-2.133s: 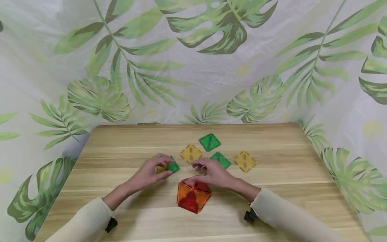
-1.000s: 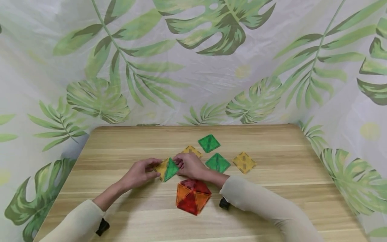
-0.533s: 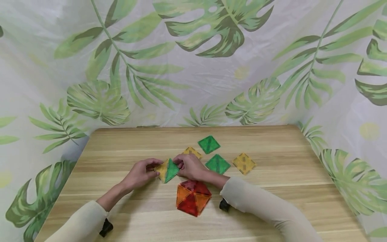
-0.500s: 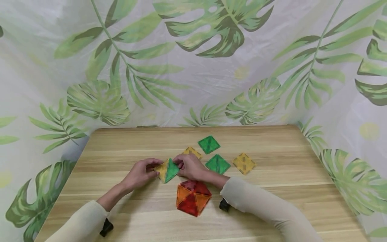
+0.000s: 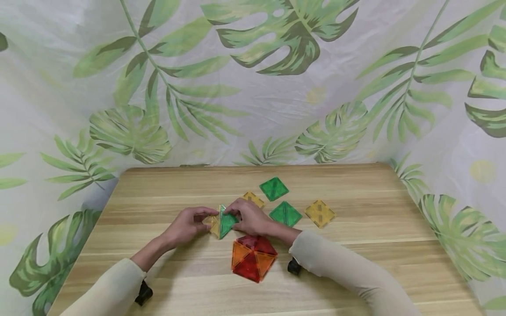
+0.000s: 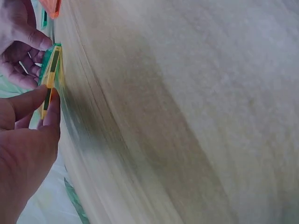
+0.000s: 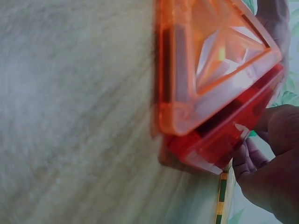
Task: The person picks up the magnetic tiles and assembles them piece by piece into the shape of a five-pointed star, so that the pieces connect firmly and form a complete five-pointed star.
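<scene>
My left hand (image 5: 186, 226) pinches a translucent yellow triangular magnetic tile (image 5: 215, 226) between thumb and fingers. Along one edge it meets a green triangular magnetic tile (image 5: 226, 224), which my right hand (image 5: 253, 218) pinches from the other side. The pair is bent along that shared edge. In the left wrist view the yellow tile (image 6: 53, 70) shows edge-on, gripped near its lower end. A low five-sided dome of red and orange triangular tiles (image 5: 249, 265) sits just in front of the right hand. Its orange side (image 7: 224, 60) fills much of the right wrist view.
Beyond the hands lie a green pair of tiles (image 5: 285, 214), another green pair (image 5: 274, 188) and a yellow pair (image 5: 320, 213). Behind the right hand another yellow pair (image 5: 253, 199) is partly hidden. A leaf-patterned cloth (image 5: 221, 109) hangs behind the wooden table (image 5: 356, 263).
My right hand has come left from over the red and orange dome and taken hold of the green tile. Since half a second ago, the yellow-green pair has bent more along its joint.
</scene>
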Demonstrator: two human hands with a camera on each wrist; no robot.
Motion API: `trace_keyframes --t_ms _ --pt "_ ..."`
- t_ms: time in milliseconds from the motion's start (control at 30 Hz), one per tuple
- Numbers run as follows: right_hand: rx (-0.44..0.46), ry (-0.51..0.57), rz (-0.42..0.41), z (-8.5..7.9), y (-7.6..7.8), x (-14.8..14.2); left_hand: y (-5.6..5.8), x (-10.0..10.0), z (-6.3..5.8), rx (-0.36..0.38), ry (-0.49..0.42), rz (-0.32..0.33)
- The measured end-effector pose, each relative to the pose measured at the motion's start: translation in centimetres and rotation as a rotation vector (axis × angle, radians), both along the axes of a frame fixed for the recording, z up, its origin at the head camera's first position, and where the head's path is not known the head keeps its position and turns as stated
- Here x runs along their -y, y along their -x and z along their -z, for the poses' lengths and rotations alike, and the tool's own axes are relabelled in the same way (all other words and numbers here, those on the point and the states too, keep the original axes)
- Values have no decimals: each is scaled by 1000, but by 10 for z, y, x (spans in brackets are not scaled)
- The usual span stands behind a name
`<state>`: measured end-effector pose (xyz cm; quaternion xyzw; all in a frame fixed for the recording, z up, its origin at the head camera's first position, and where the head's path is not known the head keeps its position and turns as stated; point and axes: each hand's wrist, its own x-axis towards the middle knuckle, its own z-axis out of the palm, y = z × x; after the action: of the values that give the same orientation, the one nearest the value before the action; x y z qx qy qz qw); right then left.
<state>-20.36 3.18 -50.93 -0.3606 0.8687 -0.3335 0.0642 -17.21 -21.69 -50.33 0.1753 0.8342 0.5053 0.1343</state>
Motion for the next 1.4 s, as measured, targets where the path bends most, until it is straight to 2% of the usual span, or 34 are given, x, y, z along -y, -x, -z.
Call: trace_keyframes --t_ms 100,200,600,833,1000,1100,1400 --pt "34 54 -23 0 0 -3 1 1 -2 74 -42 15" --pt "117 128 -37 0 1 -7 1 1 -5 134 -84 10" --pt "436 404 -26 -9 4 -33 -1 -15 -17 228 -192 -26" --pt "521 436 -23 -7 4 -51 -1 -26 -19 245 -215 20" --pt "552 424 -38 -6 2 -63 -1 -35 -16 316 -295 92" --pt "566 412 -42 -6 0 -69 -2 -41 -13 336 -312 125" --pt "674 462 -32 -4 -1 -80 -2 -57 -7 349 -309 123"
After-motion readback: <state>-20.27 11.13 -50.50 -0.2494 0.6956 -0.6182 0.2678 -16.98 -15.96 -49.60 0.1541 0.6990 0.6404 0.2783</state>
